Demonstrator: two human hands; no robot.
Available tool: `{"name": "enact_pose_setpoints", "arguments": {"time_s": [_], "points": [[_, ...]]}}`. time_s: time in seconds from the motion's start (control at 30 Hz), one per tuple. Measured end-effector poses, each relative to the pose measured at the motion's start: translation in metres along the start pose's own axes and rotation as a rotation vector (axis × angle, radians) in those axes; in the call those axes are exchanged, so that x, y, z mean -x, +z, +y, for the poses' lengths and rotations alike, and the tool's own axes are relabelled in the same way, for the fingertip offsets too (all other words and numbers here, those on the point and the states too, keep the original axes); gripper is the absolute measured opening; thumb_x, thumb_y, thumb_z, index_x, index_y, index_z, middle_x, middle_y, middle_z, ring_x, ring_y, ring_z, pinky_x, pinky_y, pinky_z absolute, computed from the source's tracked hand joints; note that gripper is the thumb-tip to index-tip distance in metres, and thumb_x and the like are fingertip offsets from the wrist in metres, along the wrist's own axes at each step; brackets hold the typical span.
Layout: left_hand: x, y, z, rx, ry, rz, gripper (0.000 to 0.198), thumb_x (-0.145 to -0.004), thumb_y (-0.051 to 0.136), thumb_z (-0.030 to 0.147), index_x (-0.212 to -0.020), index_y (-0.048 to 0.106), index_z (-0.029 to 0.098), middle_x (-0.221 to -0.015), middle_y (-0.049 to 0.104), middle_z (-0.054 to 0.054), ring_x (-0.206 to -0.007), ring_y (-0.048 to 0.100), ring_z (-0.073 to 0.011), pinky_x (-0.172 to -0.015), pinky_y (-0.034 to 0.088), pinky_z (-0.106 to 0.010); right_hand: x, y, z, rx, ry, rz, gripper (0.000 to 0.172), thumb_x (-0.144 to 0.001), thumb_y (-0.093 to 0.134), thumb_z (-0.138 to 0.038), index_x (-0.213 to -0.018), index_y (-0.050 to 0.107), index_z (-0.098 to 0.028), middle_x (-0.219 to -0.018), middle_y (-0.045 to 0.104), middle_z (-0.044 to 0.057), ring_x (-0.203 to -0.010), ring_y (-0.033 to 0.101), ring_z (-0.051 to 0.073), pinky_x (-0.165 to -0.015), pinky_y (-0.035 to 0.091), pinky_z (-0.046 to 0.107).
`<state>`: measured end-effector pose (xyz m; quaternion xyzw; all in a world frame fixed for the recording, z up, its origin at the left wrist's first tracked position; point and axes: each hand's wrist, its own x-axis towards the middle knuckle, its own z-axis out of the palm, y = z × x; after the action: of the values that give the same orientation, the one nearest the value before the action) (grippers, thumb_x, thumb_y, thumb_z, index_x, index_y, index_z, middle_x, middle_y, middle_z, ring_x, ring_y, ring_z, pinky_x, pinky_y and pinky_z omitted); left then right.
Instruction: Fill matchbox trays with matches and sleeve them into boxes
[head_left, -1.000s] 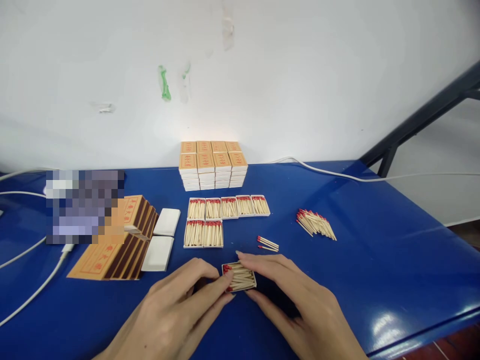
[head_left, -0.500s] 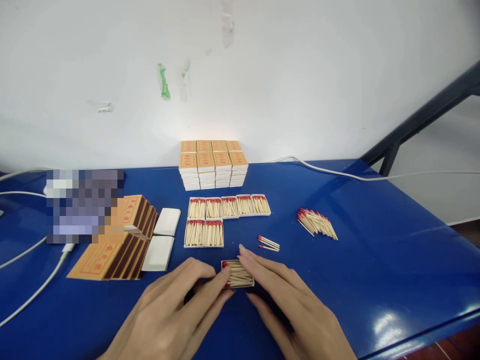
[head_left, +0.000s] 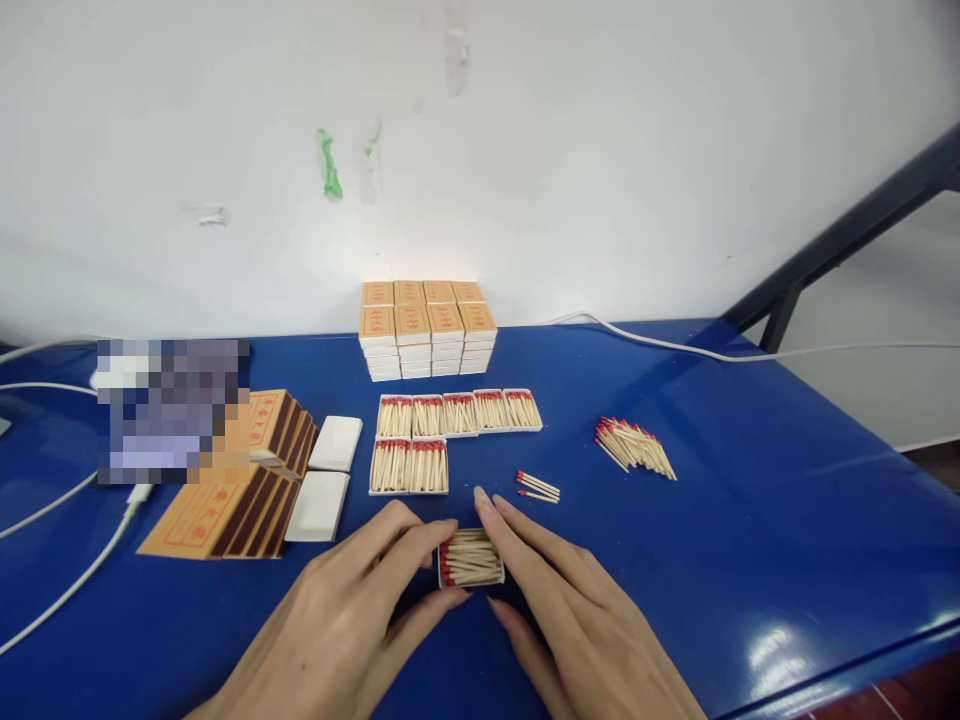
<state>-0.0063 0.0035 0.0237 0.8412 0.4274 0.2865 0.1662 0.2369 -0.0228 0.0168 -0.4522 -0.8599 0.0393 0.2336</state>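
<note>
A small white tray full of red-tipped matches lies on the blue table near the front edge. My left hand pinches its left side between forefinger and thumb. On the tray's right side rests my right hand, fingers stretched out along its edge and far corner. Just beyond stand two rows of filled match trays. Three loose matches lie right of them, and a pile of matches lies farther right.
A stacked block of orange matchboxes stands at the wall. Empty orange sleeves and two white trays turned over lie at the left. White cables run across the left side and along the back. A dark metal frame rises at the right.
The tray of matches has turned between my hands, so its red tips now point left and toward me. Both hands have shifted slightly left with it.
</note>
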Motion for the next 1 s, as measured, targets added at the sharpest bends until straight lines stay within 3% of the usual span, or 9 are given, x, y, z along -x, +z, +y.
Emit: {"name": "enact_pose_setpoints", "arguments": {"time_s": [0.13, 0.3, 0.43, 0.6, 0.7, 0.83, 1.0], "points": [[0.002, 0.001, 0.000, 0.006, -0.060, -0.002, 0.031, -0.116, 0.060, 0.048, -0.143, 0.062, 0.033, -0.103, 0.070, 0.003, -0.078, 0.079, -0.0127, -0.074, 0.068, -0.022, 0.000, -0.008, 0.003, -0.057, 0.132, 0.041, 0.061, -0.114, 0.050, -0.016, -0.173, 0.039, -0.025, -0.161, 0.069, 0.006, -0.143, 0.069, 0.019, -0.113, 0.064, 0.034], [-0.003, -0.004, 0.004, 0.012, -0.048, -0.024, 0.022, -0.116, 0.060, 0.043, -0.133, 0.066, 0.030, -0.099, 0.069, 0.003, -0.075, 0.078, -0.0127, -0.065, 0.064, -0.022, -0.005, -0.014, 0.022, -0.006, 0.303, 0.244, 0.030, -0.114, 0.061, -0.027, -0.143, 0.067, -0.030, -0.132, 0.077, 0.008, -0.122, 0.074, 0.026, -0.102, 0.066, 0.042], [-0.002, -0.003, 0.006, -0.023, -0.026, 0.013, 0.020, -0.111, 0.068, 0.038, -0.129, 0.067, 0.029, -0.091, 0.064, 0.004, -0.066, 0.073, -0.0122, -0.054, 0.058, -0.021, -0.011, -0.010, 0.041, -0.008, 0.365, 0.169, 0.017, -0.114, 0.063, -0.033, -0.129, 0.071, -0.029, -0.121, 0.073, 0.008, -0.113, 0.073, 0.028, -0.090, 0.064, 0.043], [0.000, 0.000, 0.004, -0.060, -0.040, -0.014, 0.024, -0.106, 0.074, 0.036, -0.128, 0.067, 0.029, -0.093, 0.065, 0.003, -0.067, 0.073, -0.0142, -0.053, 0.058, -0.025, -0.015, -0.011, 0.046, -0.031, 0.337, 0.125, 0.010, -0.114, 0.063, -0.032, -0.110, 0.071, -0.027, -0.107, 0.072, 0.005, -0.106, 0.069, 0.027, -0.091, 0.059, 0.043], [-0.001, -0.001, 0.004, -0.029, -0.026, -0.020, 0.019, -0.109, 0.071, 0.032, -0.127, 0.067, 0.029, -0.093, 0.065, 0.004, -0.067, 0.072, -0.0132, -0.059, 0.061, -0.026, -0.016, -0.014, 0.045, -0.018, 0.272, 0.108, 0.011, -0.115, 0.060, -0.023, -0.110, 0.069, -0.024, -0.107, 0.070, 0.005, -0.104, 0.067, 0.026, -0.093, 0.058, 0.043], [0.000, 0.000, 0.005, -0.040, -0.023, -0.016, 0.029, -0.105, 0.077, 0.034, -0.131, 0.066, 0.029, -0.094, 0.066, 0.004, -0.068, 0.074, -0.0147, -0.062, 0.064, -0.029, -0.014, -0.018, 0.047, -0.027, 0.189, 0.063, 0.013, -0.114, 0.059, -0.014, -0.112, 0.068, -0.023, -0.107, 0.069, 0.004, -0.103, 0.064, 0.024, -0.094, 0.057, 0.040], [0.002, 0.002, 0.002, -0.022, -0.045, -0.042, 0.025, -0.104, 0.078, 0.032, -0.127, 0.068, 0.030, -0.095, 0.066, 0.004, -0.072, 0.076, -0.0158, -0.063, 0.063, -0.029, -0.010, -0.026, 0.050, -0.082, 0.239, -0.044, 0.011, -0.114, 0.061, -0.017, -0.113, 0.068, -0.026, -0.108, 0.068, 0.003, -0.103, 0.064, 0.022, -0.090, 0.057, 0.037]]}}
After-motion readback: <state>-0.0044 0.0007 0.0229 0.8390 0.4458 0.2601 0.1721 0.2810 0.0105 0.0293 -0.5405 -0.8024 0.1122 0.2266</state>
